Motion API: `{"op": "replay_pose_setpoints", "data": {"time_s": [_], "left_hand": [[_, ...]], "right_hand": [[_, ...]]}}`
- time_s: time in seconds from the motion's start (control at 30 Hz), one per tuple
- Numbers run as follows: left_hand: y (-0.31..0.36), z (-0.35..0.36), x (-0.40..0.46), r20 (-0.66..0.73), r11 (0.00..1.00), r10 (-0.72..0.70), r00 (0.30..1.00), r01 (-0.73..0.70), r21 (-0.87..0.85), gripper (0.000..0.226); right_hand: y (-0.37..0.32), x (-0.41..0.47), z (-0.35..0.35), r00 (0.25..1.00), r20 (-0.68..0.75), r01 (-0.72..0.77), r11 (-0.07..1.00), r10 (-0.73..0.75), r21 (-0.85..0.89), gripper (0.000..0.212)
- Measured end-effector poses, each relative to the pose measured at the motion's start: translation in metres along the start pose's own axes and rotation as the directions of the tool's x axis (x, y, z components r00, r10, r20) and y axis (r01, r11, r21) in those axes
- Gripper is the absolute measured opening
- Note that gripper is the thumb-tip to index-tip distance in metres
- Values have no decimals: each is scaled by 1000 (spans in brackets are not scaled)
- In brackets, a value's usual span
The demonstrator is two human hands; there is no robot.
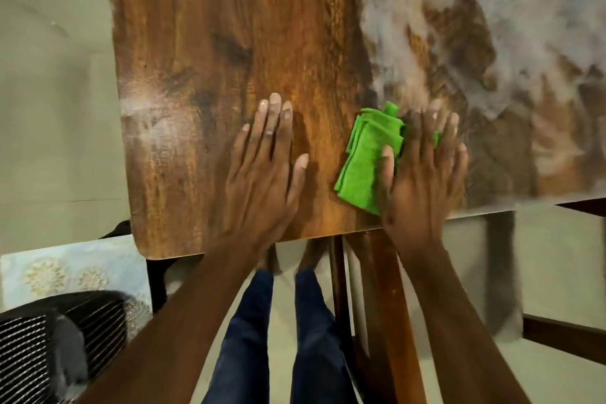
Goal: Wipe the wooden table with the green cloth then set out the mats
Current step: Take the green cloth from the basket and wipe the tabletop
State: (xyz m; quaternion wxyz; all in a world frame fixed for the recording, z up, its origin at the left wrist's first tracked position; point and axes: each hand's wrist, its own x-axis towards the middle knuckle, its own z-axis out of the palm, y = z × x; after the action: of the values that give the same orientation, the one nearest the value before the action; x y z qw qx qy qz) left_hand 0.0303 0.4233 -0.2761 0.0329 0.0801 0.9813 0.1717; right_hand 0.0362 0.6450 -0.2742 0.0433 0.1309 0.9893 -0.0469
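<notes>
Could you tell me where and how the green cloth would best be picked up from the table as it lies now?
Probably by its free left edge. The green cloth lies folded flat on the table, with the right hand pressing flat on its right part. The stacked fold edges show along the left and far sides, so coming from the left and pinching that whole stack should keep it folded. The left hand rests flat beside it.

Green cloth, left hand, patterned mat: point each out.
green cloth [362, 162], head view, middle of the folded cloth
left hand [262, 167], head view, back of hand
patterned mat [75, 269], head view, pale floral surface
</notes>
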Motion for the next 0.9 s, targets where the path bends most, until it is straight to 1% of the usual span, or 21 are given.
{"op": "replay_pose_setpoints", "data": {"time_s": [0.1,0.17,0.2,0.3,0.37,0.47,0.57,0.67,0.73,0.8,0.9], "left_hand": [[17,12,23,24,999,37,999,-36,-9,65],[26,19,37,32,999,45,998,-45,-17,64],[29,21,41,29,999,39,999,-39,-11,64],[31,28,47,15,999,29,999,-29,33,64],[30,31,46,4,998,41,999,-41,47,64],[32,33,45,0,997,38,999,-38,65,65],[33,35,46,22,996,26,999,-28,81,66],[31,34,47,38,994,23,999,-27,102,65],[31,33,47,39,994,23,999,-27,106,65],[33,32,47,35,995,24,999,-27,101,64],[34,30,47,33,996,20,999,-23,82,65]], "right_hand": [[3,-14,-10,999,-7,43,998,-43,35,68],[-3,-29,-6,993,25,109,990,-111,89,72],[-7,-34,-2,991,43,118,987,-124,111,74],[-13,-27,9,994,39,97,988,-102,124,76],[-13,-11,12,991,22,125,986,-128,112,75],[-11,42,12,980,-15,198,973,-198,119,72],[-24,128,9,970,-66,240,962,-233,133,71],[-38,183,4,949,-48,316,940,-312,128,68],[-34,180,5,935,-48,354,931,-351,93,64],[-20,152,3,926,-40,377,924,-375,69,60],[10,83,-3,917,48,391,918,-395,67,62]]}}
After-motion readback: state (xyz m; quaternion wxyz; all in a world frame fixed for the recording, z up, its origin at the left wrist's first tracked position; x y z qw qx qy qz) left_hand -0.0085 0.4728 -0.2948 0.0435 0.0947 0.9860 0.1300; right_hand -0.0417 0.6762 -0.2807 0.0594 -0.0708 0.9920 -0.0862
